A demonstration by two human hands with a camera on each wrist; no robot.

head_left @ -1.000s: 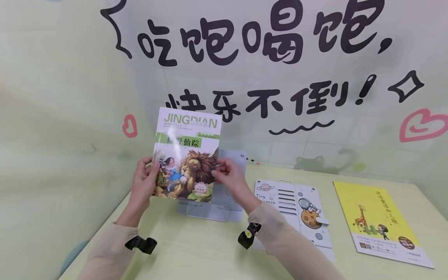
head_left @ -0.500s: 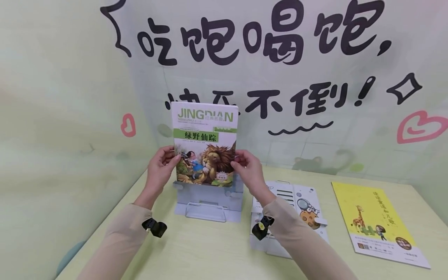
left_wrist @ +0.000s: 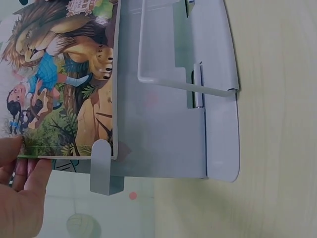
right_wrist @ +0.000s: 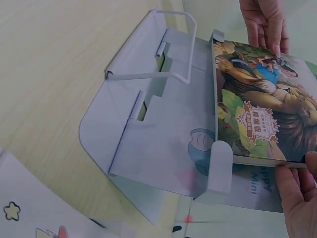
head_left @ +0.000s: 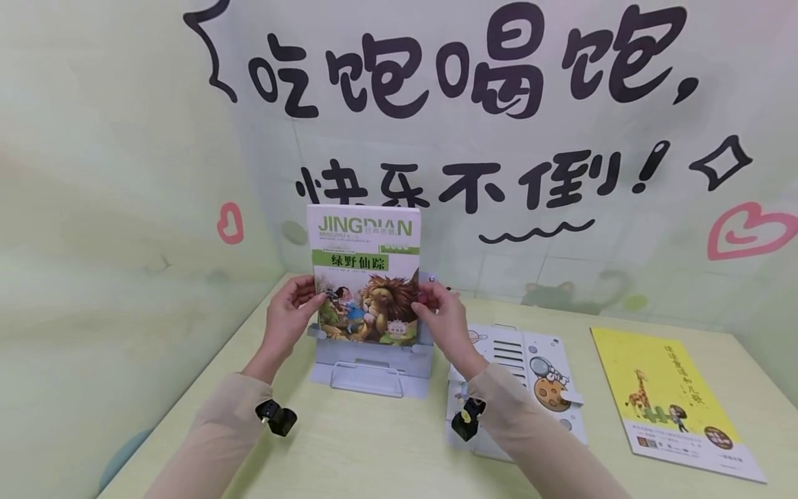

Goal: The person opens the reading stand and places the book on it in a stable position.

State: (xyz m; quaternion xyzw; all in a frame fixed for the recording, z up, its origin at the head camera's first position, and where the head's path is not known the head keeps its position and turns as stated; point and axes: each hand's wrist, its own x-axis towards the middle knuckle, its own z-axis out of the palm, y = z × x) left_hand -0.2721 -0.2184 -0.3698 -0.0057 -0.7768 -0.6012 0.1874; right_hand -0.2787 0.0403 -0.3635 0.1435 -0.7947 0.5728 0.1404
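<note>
- So the lion book is upright, leaning back a bit on the grey book stand, near the desk's back left corner.
- Left hand has its left side edge pinched, thumb on the cover.
- Right hand is clamped on the opposite edge the same way, so the book's right between the two sets of fingers.
- The left metal tab overlaps the cover's bottom corner.
- Compared with half a second ago, the book sits lower.
- White astronaut stand is right of it, yellow book over by the desk's right edge.
</note>
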